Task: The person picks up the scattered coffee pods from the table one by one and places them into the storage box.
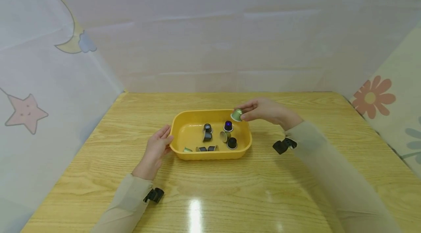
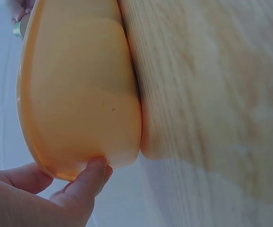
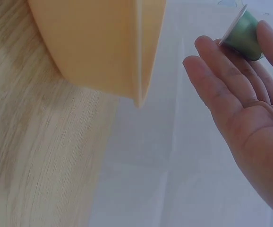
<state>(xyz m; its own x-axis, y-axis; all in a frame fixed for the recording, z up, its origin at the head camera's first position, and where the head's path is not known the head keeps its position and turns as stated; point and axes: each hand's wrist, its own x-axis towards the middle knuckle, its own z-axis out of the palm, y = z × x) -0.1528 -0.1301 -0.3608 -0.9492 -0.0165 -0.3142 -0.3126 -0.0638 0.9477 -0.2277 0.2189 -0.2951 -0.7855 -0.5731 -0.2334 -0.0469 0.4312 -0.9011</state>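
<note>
A yellow plastic basin (image 1: 210, 156) stands on the wooden table, its left end gripped by my left hand (image 1: 156, 146). In the left wrist view, the fingers (image 2: 91, 177) press that end's outer wall near the rim. My right hand (image 1: 268, 111) pinches a green coffee capsule (image 1: 236, 115) between thumb and fingers, over the basin's back right corner. The right wrist view has the green capsule (image 3: 244, 35) tilted, with its pale rim to the left. On the basin floor lie several capsules: a purple-blue one (image 1: 228, 126), a black one (image 1: 232, 142), a gold-toned one (image 1: 225, 136) and dark grey ones (image 1: 207, 136).
The light wooden table (image 1: 210, 189) reaches back to a pale cloth wall (image 1: 210, 50). Printed cloths with a star (image 1: 26, 112) and a flower (image 1: 371, 97) hang at the sides. Black straps with small cameras (image 1: 284, 145) sit on both wrists.
</note>
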